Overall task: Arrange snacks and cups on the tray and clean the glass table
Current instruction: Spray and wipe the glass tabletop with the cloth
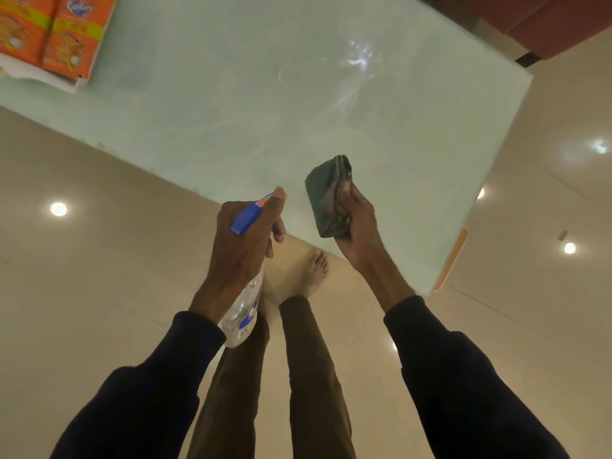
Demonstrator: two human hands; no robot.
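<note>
The glass table (298,94) fills the upper half of the view, with wet streaks and glare on its surface. My left hand (245,240) grips a clear spray bottle (243,313) with a blue trigger head, held over the table's near edge with the nozzle toward the glass. My right hand (359,226) holds a folded grey-green cloth (326,197) just above the table near its front edge. Orange snack packets (49,31) lie on a white tray (71,86) at the far left corner of the table.
A dark red sofa (546,21) stands beyond the table's far right corner. Glossy beige floor tiles (82,276) surround the table and reflect ceiling lights. My legs and a bare foot (316,270) stand at the table's near edge.
</note>
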